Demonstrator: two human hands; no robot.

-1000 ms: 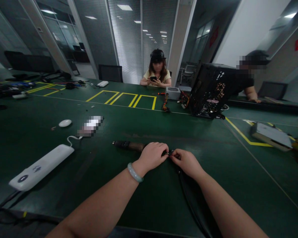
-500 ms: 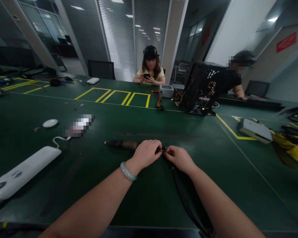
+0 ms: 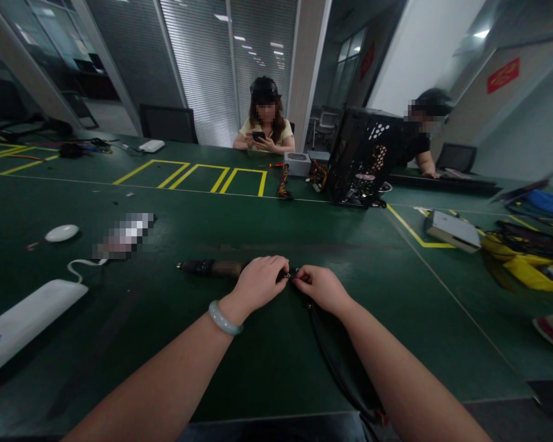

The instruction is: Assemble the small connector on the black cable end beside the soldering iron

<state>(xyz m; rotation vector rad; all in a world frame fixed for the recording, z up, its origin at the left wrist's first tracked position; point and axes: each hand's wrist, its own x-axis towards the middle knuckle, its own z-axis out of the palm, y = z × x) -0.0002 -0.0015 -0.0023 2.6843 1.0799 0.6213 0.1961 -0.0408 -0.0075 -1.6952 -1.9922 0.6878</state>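
Observation:
A dark, long tool with a brown middle section (image 3: 225,269) lies on the green table, its metal tip pointing left. My left hand (image 3: 262,279), with a pale bangle on the wrist, is closed around its right end. Close beside it, my right hand (image 3: 320,285) pinches at a small metallic part between the two hands, too small to make out. A black cable (image 3: 325,344) runs from near my right fingers down to the table's front edge. My fingers cover the tool's right end.
On the left lie a white power strip (image 3: 37,316), a white oval object (image 3: 62,233) and a blurred-out device. A black computer case (image 3: 364,156) and grey power supply (image 3: 297,164) stand behind. Right are a metal box (image 3: 454,230) and yellow bag (image 3: 534,270). Two people sit across.
The view has turned slightly to the right, so most things appear farther left. Both hands keep the same hold, close together at the tool's end.

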